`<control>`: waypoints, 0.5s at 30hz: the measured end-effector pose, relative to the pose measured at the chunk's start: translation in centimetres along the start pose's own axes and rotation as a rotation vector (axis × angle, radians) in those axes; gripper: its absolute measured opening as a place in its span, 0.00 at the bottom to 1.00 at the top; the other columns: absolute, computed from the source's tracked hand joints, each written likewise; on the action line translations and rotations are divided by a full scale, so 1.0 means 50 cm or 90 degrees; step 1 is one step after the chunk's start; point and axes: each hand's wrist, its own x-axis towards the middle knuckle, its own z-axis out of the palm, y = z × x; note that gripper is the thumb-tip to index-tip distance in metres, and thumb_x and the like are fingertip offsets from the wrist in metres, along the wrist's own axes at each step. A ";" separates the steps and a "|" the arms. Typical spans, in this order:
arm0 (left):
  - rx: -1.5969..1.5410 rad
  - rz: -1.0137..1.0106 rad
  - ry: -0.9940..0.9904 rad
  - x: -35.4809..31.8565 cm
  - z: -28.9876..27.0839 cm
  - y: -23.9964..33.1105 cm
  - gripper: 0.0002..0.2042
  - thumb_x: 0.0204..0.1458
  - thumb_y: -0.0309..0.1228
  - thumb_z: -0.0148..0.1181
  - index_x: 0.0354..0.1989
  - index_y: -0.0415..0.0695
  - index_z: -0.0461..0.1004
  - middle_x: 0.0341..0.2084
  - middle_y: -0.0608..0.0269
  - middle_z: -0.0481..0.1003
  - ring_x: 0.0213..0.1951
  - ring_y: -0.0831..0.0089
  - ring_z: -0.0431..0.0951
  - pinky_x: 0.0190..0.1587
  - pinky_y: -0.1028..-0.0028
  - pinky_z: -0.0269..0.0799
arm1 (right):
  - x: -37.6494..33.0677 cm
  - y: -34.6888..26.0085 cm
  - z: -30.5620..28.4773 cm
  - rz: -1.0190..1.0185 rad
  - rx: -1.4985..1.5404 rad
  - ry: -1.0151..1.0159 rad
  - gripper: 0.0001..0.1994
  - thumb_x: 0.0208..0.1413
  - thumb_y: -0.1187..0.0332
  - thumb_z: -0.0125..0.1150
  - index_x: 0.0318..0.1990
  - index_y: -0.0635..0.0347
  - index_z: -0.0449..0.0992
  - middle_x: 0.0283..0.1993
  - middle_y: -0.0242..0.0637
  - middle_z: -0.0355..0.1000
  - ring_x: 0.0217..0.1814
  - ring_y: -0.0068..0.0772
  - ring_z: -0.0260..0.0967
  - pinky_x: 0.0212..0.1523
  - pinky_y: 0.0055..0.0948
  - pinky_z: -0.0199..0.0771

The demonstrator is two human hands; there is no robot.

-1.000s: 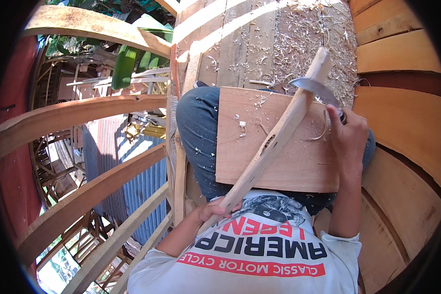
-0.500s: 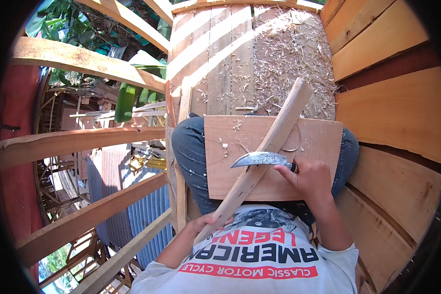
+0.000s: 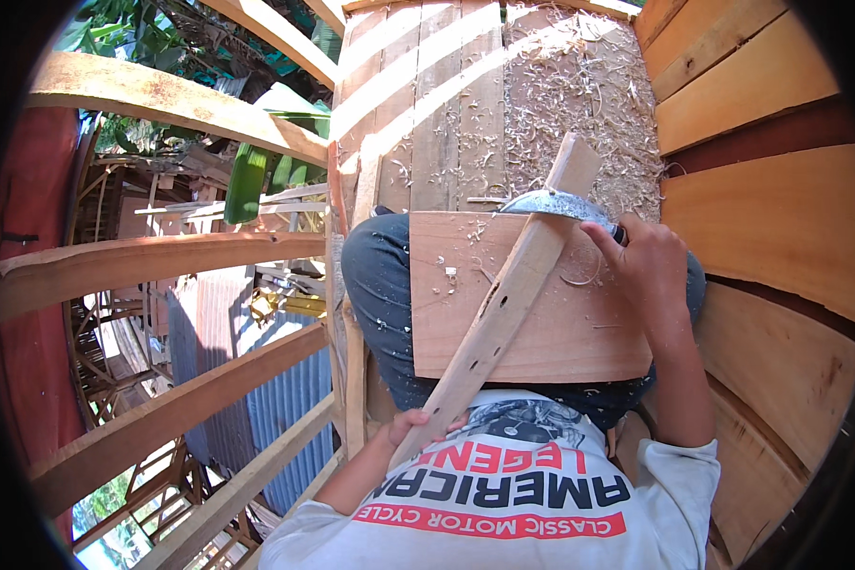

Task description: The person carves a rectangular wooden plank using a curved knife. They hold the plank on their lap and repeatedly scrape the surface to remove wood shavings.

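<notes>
A long wooden strip (image 3: 503,302) with several small dark holes slants across a flat board (image 3: 446,332) on my lap. Its near end is gripped by my left hand (image 3: 418,429), close against my shirt. My right hand (image 3: 648,255) is wrapped round the dark handle of a curved knife (image 3: 556,203), most of the handle hidden by the fingers. The blade lies crosswise over the strip near its far end, just beyond the board's far edge. Thin curled shavings (image 3: 579,271) lie on the board beside the strip.
Shavings (image 3: 617,104) cover much of the plank floor (image 3: 437,123) ahead. To the right rises a wall of wooden planks (image 3: 760,214). On the left are railing beams (image 3: 161,266), with corrugated metal sheets (image 3: 290,418) and leaves (image 3: 247,185) below and beyond them.
My right hand has moved the knife away from me, from the strip's middle to near its far end. My left hand still grips the near end.
</notes>
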 end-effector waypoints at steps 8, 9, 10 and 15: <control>0.019 -0.004 -0.013 0.007 -0.014 0.002 0.42 0.39 0.48 0.64 0.58 0.33 0.55 0.36 0.64 0.63 0.30 0.86 0.70 0.29 0.91 0.70 | -0.101 -0.067 0.030 -0.093 0.027 -0.134 0.31 0.44 0.36 0.62 0.16 0.60 0.71 0.13 0.39 0.66 0.15 0.39 0.68 0.18 0.33 0.66; 0.006 -0.007 -0.011 0.005 -0.021 -0.005 0.42 0.39 0.48 0.64 0.58 0.33 0.55 0.36 0.64 0.63 0.30 0.86 0.70 0.29 0.91 0.69 | -0.098 -0.064 0.035 -0.103 0.023 -0.120 0.32 0.44 0.35 0.60 0.15 0.59 0.71 0.12 0.38 0.66 0.14 0.38 0.68 0.17 0.32 0.65; -0.003 -0.006 -0.010 0.005 -0.024 -0.007 0.41 0.40 0.48 0.64 0.57 0.33 0.55 0.36 0.64 0.63 0.30 0.86 0.70 0.28 0.91 0.69 | -0.091 -0.062 0.037 -0.116 0.019 -0.100 0.33 0.44 0.33 0.59 0.14 0.58 0.70 0.11 0.38 0.66 0.13 0.37 0.68 0.16 0.32 0.65; -0.022 0.004 -0.014 0.009 -0.013 -0.006 0.40 0.41 0.48 0.63 0.57 0.33 0.56 0.36 0.65 0.63 0.29 0.87 0.70 0.26 0.92 0.69 | -0.074 -0.057 0.034 -0.126 -0.002 -0.071 0.32 0.43 0.33 0.58 0.13 0.57 0.70 0.11 0.38 0.65 0.13 0.38 0.67 0.15 0.33 0.64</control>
